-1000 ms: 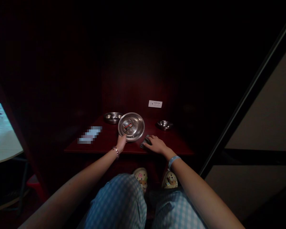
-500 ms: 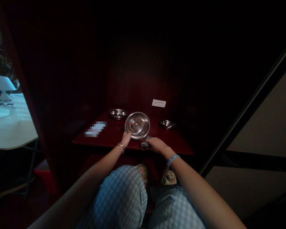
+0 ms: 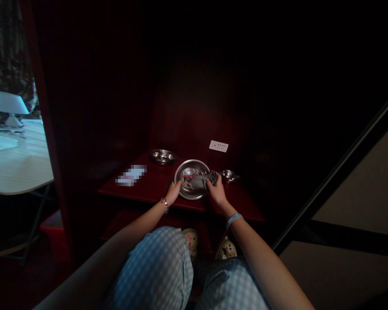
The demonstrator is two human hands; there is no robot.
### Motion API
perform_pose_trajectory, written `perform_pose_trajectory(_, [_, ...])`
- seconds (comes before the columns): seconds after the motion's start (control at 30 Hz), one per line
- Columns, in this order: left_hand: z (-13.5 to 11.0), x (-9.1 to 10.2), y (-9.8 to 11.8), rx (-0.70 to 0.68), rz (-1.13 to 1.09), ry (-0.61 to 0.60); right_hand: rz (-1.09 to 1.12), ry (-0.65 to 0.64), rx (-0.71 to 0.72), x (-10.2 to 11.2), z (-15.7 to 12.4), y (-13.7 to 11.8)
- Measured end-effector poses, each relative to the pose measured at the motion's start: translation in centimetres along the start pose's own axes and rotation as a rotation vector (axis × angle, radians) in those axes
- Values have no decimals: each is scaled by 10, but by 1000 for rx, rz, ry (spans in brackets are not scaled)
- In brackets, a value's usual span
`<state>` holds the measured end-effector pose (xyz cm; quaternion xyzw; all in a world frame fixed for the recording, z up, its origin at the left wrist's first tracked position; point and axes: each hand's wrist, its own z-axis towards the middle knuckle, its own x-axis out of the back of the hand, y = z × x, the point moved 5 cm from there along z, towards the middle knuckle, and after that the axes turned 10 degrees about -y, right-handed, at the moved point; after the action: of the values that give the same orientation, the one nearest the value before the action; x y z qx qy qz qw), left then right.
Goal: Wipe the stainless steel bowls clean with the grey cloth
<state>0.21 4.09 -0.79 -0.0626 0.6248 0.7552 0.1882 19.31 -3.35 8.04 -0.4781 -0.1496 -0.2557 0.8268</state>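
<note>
My left hand (image 3: pixel 173 193) grips the near left rim of a shiny stainless steel bowl (image 3: pixel 191 196), which is tilted so its inside faces me. A sticker shows on the bowl's bottom, partly covered. In my right hand (image 3: pixel 217 189) is a folded grey cloth (image 3: pixel 200 182), which lies across the right half of the bowl's inside. My fingers are closed round the cloth near the bowl's right rim. Behind to the left sits another steel bowl (image 3: pixel 163 157), and a smaller steel bowl (image 3: pixel 230 176) stands just past my right hand.
The bowls are on a dark red shelf (image 3: pixel 142 189) with a wall behind it. A white socket plate (image 3: pixel 219 146) is on that wall. A blurred pale item (image 3: pixel 131 175) lies at the left. Further left are a lamp (image 3: pixel 9 103) and a pale table (image 3: pixel 22 168).
My right hand has lifted the grey cloth from below the bowl's right side and brought it over the bowl's inside. My left hand still holds the rim.
</note>
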Motion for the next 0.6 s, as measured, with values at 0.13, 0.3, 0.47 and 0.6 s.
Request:
perform_pose_trajectory(0.13, [-1, 0, -2, -19, -16, -4, -108, -71, 124, -1, -3, -14])
perform_pose_trajectory(0.3, [0, 3, -4, -49, -19, 16, 22, -107, 80, -24, -2, -13])
perform_pose_trajectory(0.47, [-2, 1, -2, -10, 1, -19, 487, -159, -405, -56, -1, 18])
perform_pose_trajectory(0.6, [-5, 0, 7, -41, 80, -9, 357, -233, -360, -59, 4, 15])
